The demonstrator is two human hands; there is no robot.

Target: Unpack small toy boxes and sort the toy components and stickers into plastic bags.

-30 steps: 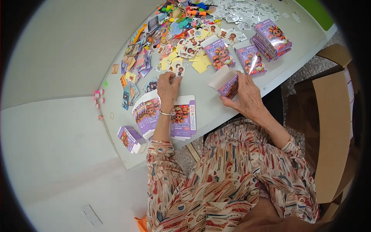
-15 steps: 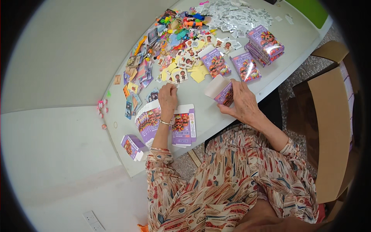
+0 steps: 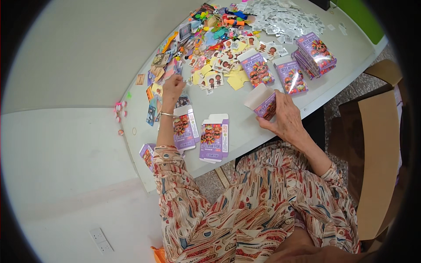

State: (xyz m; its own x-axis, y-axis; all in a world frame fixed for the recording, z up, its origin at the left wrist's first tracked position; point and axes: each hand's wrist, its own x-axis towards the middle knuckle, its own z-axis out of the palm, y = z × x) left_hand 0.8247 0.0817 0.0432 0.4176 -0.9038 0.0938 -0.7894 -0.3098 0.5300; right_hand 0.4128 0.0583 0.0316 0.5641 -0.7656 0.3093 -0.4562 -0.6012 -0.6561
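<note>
My right hand [image 3: 288,117] grips a small purple carton [image 3: 266,108] with its white end flap standing up, above the table's near edge. My left hand [image 3: 173,91] is at the side of a heap of small picture cards [image 3: 163,70], its fingers curled together; whatever is in them, if anything, is hidden. Below that wrist lie fanned flat purple cartons [image 3: 183,131], partly covered by my forearm. Just right of them is a stack of flat purple cartons [image 3: 211,142]. White cards with printed figures and yellow backs [image 3: 215,81] lie between my hands, farther back.
Filled-out purple boxes [image 3: 291,78] stand at the right, some piled up [image 3: 316,52]. Small colourful toys [image 3: 219,26] and many white sachets [image 3: 280,17] cover the far table. An open brown cardboard box [image 3: 379,162] stands at the right beside the table. Another purple box [image 3: 147,155] is at the left edge.
My left hand has moved left and away from me, from the table's middle to the picture cards. My right hand still holds the carton. The whole view has shifted slightly.
</note>
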